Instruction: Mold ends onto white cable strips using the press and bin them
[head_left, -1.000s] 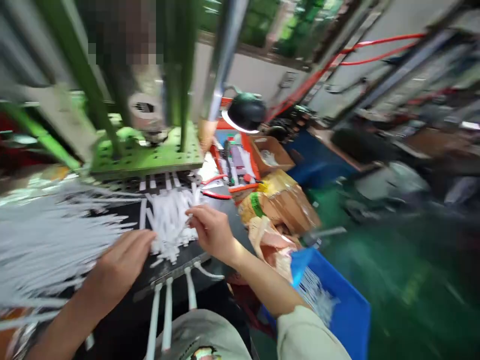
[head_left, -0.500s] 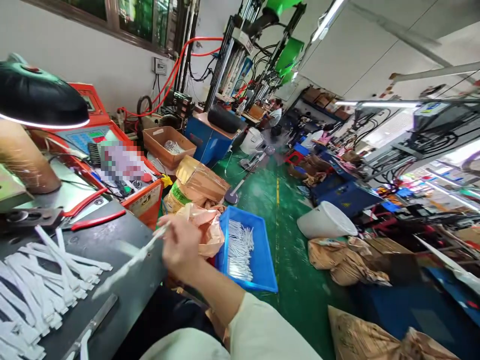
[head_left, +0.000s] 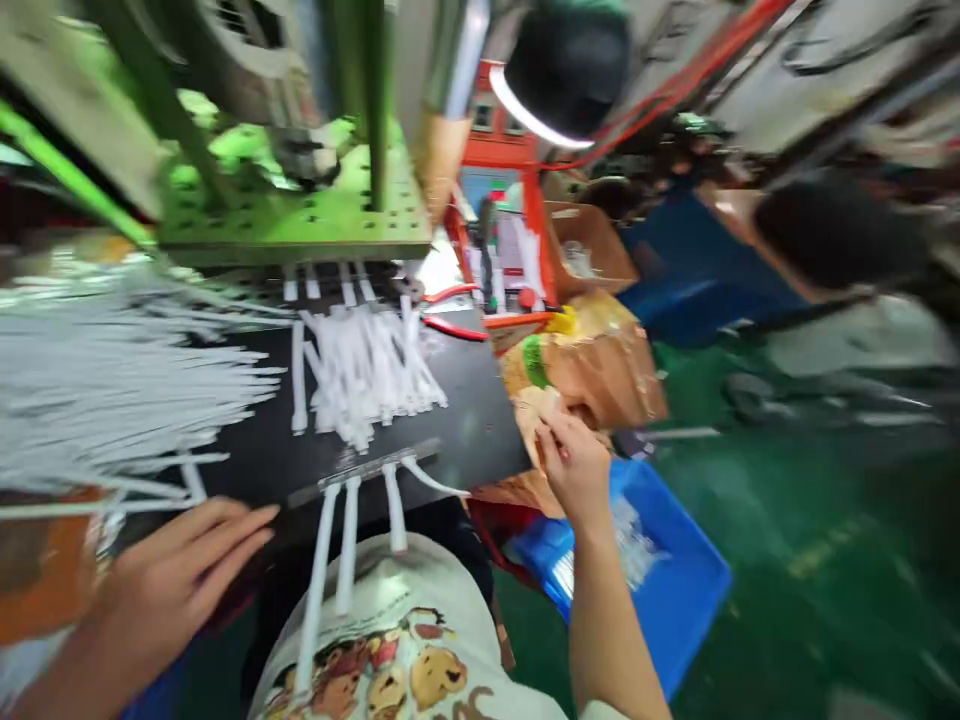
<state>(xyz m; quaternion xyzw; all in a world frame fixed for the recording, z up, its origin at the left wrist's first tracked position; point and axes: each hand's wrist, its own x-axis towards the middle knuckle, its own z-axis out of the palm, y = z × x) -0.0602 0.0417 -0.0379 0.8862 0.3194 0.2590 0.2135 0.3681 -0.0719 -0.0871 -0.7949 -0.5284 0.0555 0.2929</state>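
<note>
Fingers of the left hand [head_left: 171, 580] stretch out straight, those of the right hand [head_left: 576, 460] curl before a paper bag [head_left: 529, 412] — whether around anything, I cannot tell — while white strips [head_left: 365, 360] lie on the black bench [head_left: 480, 420], between and beyond both sets of fingertips.

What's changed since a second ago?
The right hand has moved rightward from the small strip pile, beyond the table; the strip it held half a second ago no longer shows. The left hand has drawn back from the pile. Red-handled pliers stayed put.

Room right of white strips [head_left: 367, 375], pliers [head_left: 456, 329] beyond
</note>
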